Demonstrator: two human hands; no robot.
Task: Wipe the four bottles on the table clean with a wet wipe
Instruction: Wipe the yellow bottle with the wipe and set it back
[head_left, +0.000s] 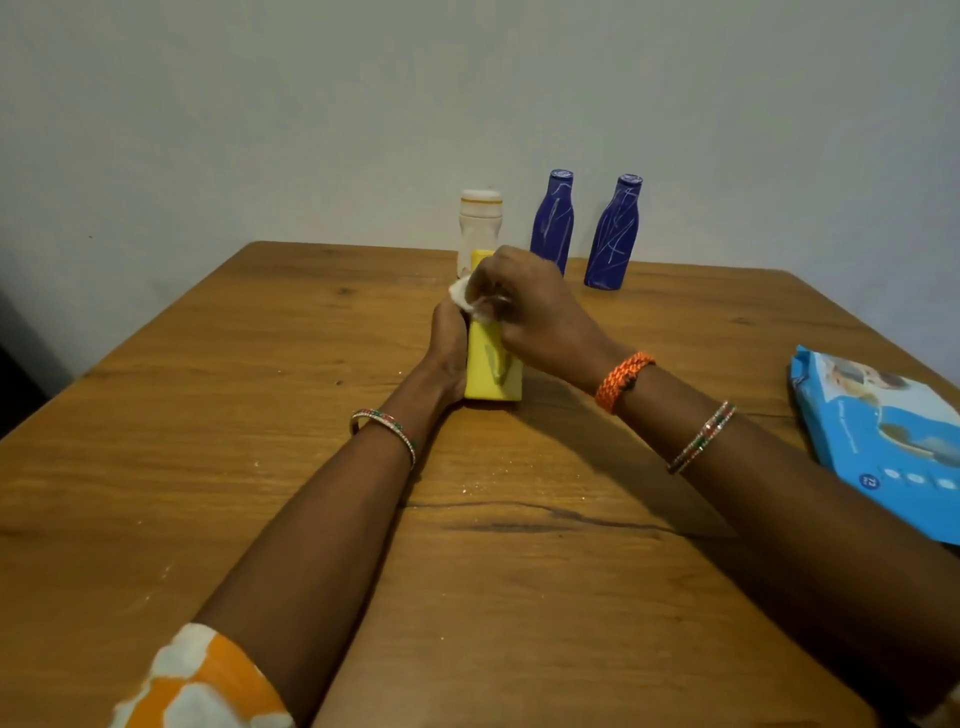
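Observation:
A yellow bottle (493, 371) stands upright in the middle of the wooden table (218, 415). My left hand (449, 343) grips its left side. My right hand (524, 306) holds a white wet wipe (464, 297) against the bottle's upper part, near the cap. Behind it stands a white bottle (479, 223) with a ringed cap. Two blue bottles, one (553, 221) beside the white one and one (613, 236) further right, stand near the table's far edge; both carry pale scribble marks.
A blue pack of wet wipes (883, 436) lies flat at the table's right edge. A pale wall rises just behind the far edge. Small crumbs speckle the wood in front of the yellow bottle.

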